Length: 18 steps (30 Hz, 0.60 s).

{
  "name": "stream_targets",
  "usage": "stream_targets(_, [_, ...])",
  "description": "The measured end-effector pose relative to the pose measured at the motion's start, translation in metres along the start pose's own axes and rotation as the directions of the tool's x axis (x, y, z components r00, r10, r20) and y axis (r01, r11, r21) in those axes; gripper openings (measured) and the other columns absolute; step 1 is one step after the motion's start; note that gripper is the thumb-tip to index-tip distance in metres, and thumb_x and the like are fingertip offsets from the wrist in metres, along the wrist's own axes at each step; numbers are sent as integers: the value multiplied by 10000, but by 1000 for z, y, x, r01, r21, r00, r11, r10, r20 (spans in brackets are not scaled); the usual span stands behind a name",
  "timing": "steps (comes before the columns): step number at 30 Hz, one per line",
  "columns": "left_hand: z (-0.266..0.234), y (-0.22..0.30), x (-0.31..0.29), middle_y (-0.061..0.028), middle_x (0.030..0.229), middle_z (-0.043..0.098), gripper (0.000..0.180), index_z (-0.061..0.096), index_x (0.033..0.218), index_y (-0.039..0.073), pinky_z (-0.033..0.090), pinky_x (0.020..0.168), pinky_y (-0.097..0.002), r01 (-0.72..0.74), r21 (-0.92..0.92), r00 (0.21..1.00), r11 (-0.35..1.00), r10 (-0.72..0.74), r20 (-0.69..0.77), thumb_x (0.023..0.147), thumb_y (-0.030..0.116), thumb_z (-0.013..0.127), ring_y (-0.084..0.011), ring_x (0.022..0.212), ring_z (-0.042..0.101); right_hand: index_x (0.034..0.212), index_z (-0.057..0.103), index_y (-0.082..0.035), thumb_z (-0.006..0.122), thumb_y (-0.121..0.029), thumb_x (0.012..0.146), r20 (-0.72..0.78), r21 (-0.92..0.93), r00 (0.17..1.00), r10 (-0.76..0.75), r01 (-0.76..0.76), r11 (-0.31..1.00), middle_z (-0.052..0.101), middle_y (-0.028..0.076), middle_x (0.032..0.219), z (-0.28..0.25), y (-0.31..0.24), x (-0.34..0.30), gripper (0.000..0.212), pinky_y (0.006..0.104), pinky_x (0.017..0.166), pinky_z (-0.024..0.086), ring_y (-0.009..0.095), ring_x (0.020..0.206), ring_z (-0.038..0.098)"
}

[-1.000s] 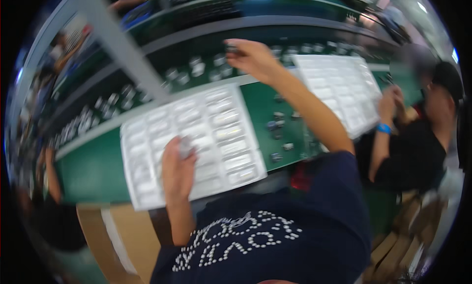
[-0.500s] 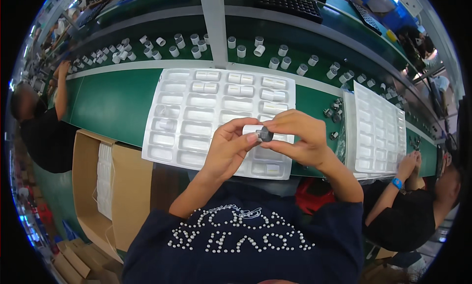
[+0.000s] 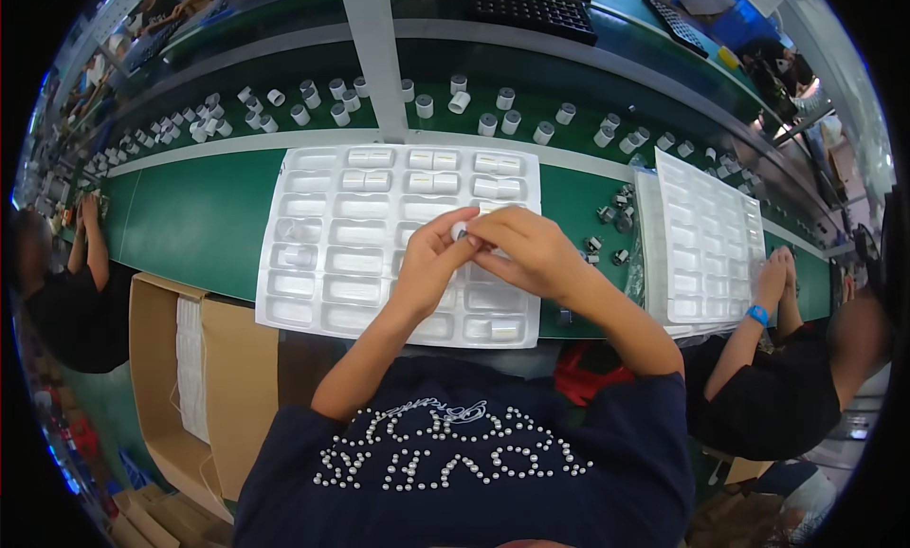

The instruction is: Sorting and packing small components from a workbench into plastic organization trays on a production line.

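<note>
Between my two hands, above the middle of a white plastic tray (image 3: 268, 297), is a small white cylinder (image 3: 459, 230) with a dark part at its side. My left hand (image 3: 428, 268) is closed on it with thumb and fingers. My right hand (image 3: 526, 249) pinches at its right side, and the fingers cover most of it. Several of the tray's pockets hold white cylinders (image 3: 433, 159), mostly along the far rows and the right column; many others are bare. A single cylinder (image 3: 504, 330) lies in the near right pocket.
Upright white cylinders (image 3: 425, 105) stand along a green belt behind a metal post (image 3: 374, 55). Small grey-black parts (image 3: 607, 213) lie right of the tray, beside stacked white trays (image 3: 711, 245). A cardboard box (image 3: 242, 387) stands at left. Co-workers sit on both sides.
The cylinder has been turned; its dark end, plain before, is now mostly covered by my fingers. My right hand has closed in nearer my left. The whole view has shifted slightly.
</note>
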<state>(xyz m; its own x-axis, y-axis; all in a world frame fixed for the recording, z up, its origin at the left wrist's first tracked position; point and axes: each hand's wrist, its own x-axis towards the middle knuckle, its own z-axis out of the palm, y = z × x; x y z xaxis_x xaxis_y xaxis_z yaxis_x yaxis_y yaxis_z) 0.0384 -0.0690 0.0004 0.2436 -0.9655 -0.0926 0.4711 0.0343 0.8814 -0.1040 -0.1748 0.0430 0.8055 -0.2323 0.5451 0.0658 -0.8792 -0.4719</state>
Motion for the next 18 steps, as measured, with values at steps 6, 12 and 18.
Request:
stream_targets(6, [-17,9,20,-156,1120,621,454,438,1351,17,513,854,-348,-51,409,997,911,73,-38,947,178,569,-224,1038,598,949,648,-10,732,-59,713,-121,-17,989,83,-86,996,665,128,916,-9,54,20,255,341,731,528,272,807,653])
stream_targets(12, [-96,46,31,-272,1375,410,471,467,1337,33,426,983,-451,-138,982,827,-129,530,186,908,191,584,-376,1251,438,967,663,0,727,-110,694,-377,-294,770,515,-627,722,657,197,905,-63,202,-7,301,399,778,509,351,856,641])
stream_targets(18, [-129,26,28,-224,1327,480,424,544,1238,16,369,1023,-462,-24,998,884,-63,464,51,827,91,616,-413,1188,472,989,670,-12,704,-106,654,-175,-407,787,591,-605,684,691,177,876,-81,228,-3,349,404,800,524,350,858,668])
